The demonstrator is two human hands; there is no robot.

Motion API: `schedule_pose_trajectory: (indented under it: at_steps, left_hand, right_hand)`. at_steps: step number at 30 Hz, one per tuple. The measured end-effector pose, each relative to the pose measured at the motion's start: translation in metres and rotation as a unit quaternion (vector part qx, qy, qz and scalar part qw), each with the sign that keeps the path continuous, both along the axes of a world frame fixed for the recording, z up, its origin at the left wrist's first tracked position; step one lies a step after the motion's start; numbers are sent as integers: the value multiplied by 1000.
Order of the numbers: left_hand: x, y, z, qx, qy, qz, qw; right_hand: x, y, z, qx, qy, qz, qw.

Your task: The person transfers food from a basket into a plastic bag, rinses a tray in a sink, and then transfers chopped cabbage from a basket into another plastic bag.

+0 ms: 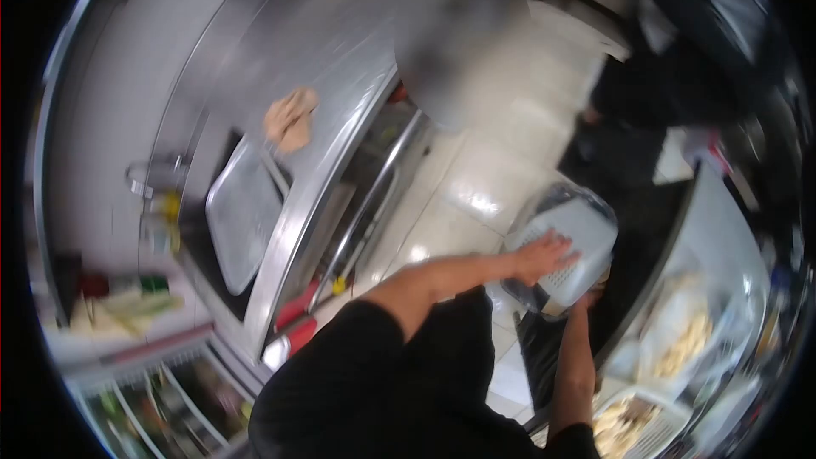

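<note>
A white perforated plastic basket (586, 225) is tilted over a round bin with a dark plastic liner (529, 296). My left hand (544, 257) lies against the basket's holed side with its fingers spread. At the basket's lower right edge, my right hand (595, 291) grips it, though its fingers are partly hidden. What is inside the basket cannot be seen from here.
On the left runs a steel counter (340, 110) with a piece of pale raw meat (291, 119) and a metal tray (244, 217). Baskets of pale food (625, 427) stand at lower right. A person in dark clothes (671, 85) is at upper right.
</note>
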State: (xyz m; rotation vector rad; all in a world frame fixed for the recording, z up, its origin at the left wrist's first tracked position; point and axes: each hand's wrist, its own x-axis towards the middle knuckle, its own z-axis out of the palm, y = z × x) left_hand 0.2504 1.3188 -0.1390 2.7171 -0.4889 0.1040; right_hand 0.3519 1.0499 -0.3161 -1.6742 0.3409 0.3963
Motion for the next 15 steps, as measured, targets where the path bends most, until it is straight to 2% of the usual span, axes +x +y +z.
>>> schedule_pose_trajectory:
  at_steps: [1,2,3,4,6,8,9,13,14,15]
  left_hand:
    - [3,1,-7,4,36,-3,999]
    - [6,0,-11,2,70,-14,997]
    - [8,1,-10,-1,101,-33,994]
    - [5,0,-5,0,82,-36,996]
    - [0,-7,9,5,35,-54,998]
    - [-2,3,2,44,25,-76,996]
    - [-5,7,2,61,21,-86,994]
    - [-8,10,33,-29,44,-21,998]
    - [-16,14,43,-88,25,32,995]
    - [-24,27,63,-163,35,103,981]
  right_hand:
    - [-9,5,17,-124,149,8,981]
    - [-29,7,36,-73,167,73,980]
    - [-38,6,39,63,232,55,969]
    - [-44,1,41,199,292,24,935]
    - [-65,-1,46,238,200,95,946]
    - [-79,11,60,251,206,98,941]
    - [-83,14,64,244,252,72,934]
    - [-76,11,45,200,418,-13,886]
    - [-83,27,49,105,391,-63,912]
    - [-87,39,60,78,381,-26,921]
